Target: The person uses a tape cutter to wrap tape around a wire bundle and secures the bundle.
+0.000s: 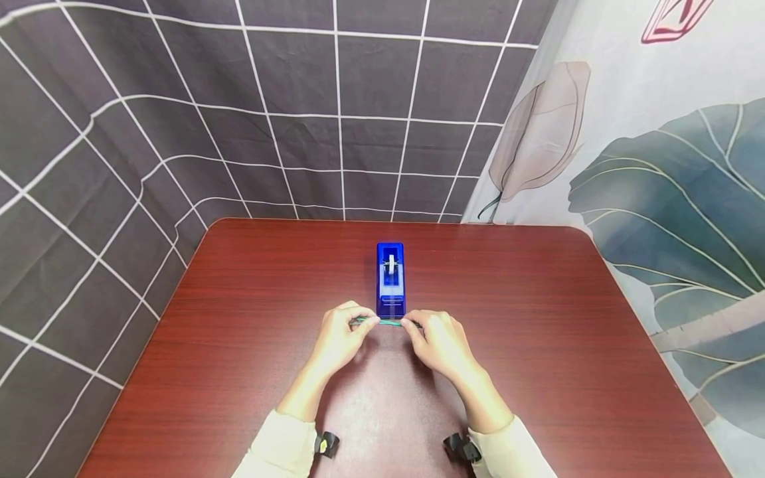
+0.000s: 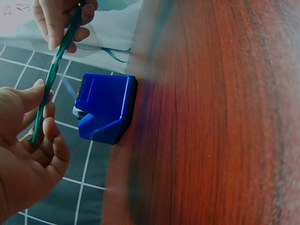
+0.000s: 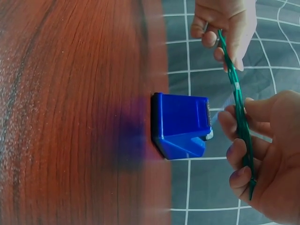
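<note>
A slim, glossy green bundle of strips (image 1: 390, 323) is stretched level between both hands, just in front of a blue tape dispenser (image 1: 391, 304). My left hand (image 1: 340, 338) pinches one end between thumb and fingers. The other end is pinched the same way by my right hand (image 1: 443, 342). In the right wrist view, a pale band of tape (image 3: 236, 86) shows on the bundle's middle, between the hands. A clear tape strip (image 2: 69, 87) runs from the dispenser's cutter edge toward the bundle. The dispenser stands on the table, touched by neither hand as far as I see.
The reddish-brown wooden table (image 1: 251, 332) has rounded far corners. Behind it hangs a dark grey curtain (image 1: 299, 79) with a white grid, also along the left. At the right hangs a white curtain (image 1: 627, 86) with large leaf prints.
</note>
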Demonstrator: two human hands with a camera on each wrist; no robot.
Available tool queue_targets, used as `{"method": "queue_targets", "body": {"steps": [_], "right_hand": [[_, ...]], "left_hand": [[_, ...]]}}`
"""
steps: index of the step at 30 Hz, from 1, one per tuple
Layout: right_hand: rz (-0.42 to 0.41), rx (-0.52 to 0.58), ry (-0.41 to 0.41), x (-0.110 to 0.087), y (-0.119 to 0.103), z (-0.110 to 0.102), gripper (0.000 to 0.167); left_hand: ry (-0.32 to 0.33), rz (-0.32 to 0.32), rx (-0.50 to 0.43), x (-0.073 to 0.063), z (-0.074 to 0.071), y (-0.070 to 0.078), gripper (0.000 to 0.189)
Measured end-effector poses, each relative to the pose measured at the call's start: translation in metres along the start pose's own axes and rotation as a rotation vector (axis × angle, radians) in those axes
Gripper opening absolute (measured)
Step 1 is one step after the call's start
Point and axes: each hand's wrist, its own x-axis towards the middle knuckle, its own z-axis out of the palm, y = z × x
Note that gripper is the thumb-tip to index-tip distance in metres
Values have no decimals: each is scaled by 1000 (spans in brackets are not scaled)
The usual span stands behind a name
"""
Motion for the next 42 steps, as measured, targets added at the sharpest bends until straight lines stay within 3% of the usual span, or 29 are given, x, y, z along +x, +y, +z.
{"method": "queue_targets", "body": {"steps": [34,38,42], "right_hand": [[-58,2,72,-2,2,2,6],[-70,8,77,-2,2,2,5],[-73,10,83,-2,2,2,6]], "left_hand": [[16,-26,-20,0,1,0,6],[33,-39,36,2,3,1,14],[26,-106,109,4,2,3,23]]}}
